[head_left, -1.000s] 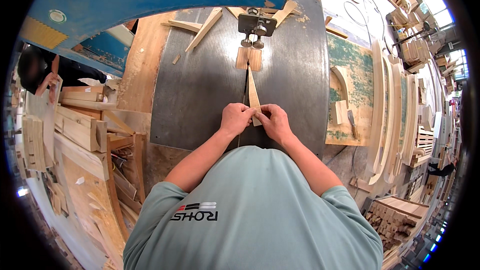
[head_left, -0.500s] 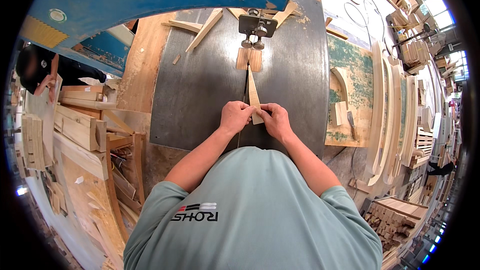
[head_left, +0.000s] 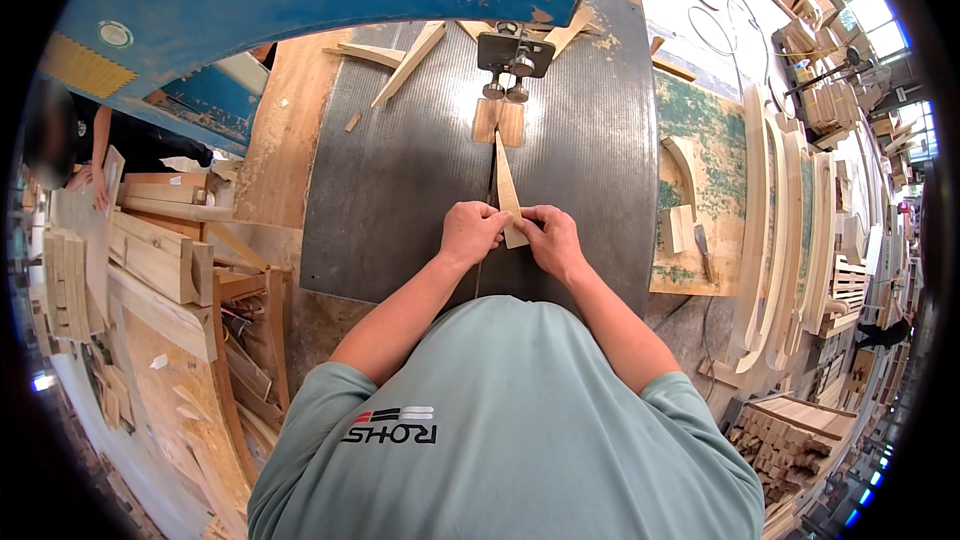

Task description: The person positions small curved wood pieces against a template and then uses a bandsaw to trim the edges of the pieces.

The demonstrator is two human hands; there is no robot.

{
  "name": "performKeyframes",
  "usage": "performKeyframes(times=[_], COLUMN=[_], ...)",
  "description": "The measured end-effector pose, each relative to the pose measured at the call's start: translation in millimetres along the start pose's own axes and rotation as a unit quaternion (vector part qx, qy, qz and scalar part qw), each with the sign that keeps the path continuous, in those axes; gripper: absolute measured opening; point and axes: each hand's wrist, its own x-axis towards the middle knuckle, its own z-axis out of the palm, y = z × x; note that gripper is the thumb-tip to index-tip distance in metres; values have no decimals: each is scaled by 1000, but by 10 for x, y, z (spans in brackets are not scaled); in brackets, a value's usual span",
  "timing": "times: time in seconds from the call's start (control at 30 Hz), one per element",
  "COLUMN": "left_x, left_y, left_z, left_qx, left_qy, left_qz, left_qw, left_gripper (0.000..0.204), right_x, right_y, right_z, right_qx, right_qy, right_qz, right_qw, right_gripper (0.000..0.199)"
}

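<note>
Since a second ago our two hands and the pale wooden wedge (head_left: 507, 183) have hardly stirred, while a co-worker's hand (head_left: 98, 183) at far left has slid lower along a board; our left hand (head_left: 472, 232) pinches the wedge's left edge near its broad end, and our right hand (head_left: 555, 243) grips the opposite edge with bent fingers, so both are closed on it.

We see the wedge lying on the grey metal table (head_left: 400, 180), finely ribbed and shiny, just beside a dark straight slot; its thin tip reaches the brown wooden insert (head_left: 511, 122), below a dark metal guide (head_left: 514, 52) with round knobs.

Farther out, slim tapered offcuts (head_left: 412, 60) lie near the blue housing (head_left: 235, 5), its paint chipped; to our right, flaking green paint covers a board (head_left: 715, 155) bearing a curved piece (head_left: 683, 162), a pale block (head_left: 678, 229) and a flat-bladed scraper (head_left: 704, 248); beyond stand long, smooth, bowed slats (head_left: 750, 240).
</note>
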Motion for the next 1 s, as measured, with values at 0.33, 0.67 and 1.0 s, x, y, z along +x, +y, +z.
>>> performKeyframes(times=[0.33,0.67,1.0], left_x=[27,59,82], left_y=[-54,-71,-95], left_z=[22,28,26], left_qx=[-7,9,20], left_qy=[13,15,13], left_qz=[22,45,54], left_qw=[1000,999,998], left_gripper=[28,28,28], right_x=[18,31,48], right_y=[-46,-46,-117], right_z=[-33,-50,-89], right_qx=[31,62,64], right_qy=[-12,-27,-40], right_qz=[24,39,57], right_qw=[999,997,995], right_gripper=[21,21,21])
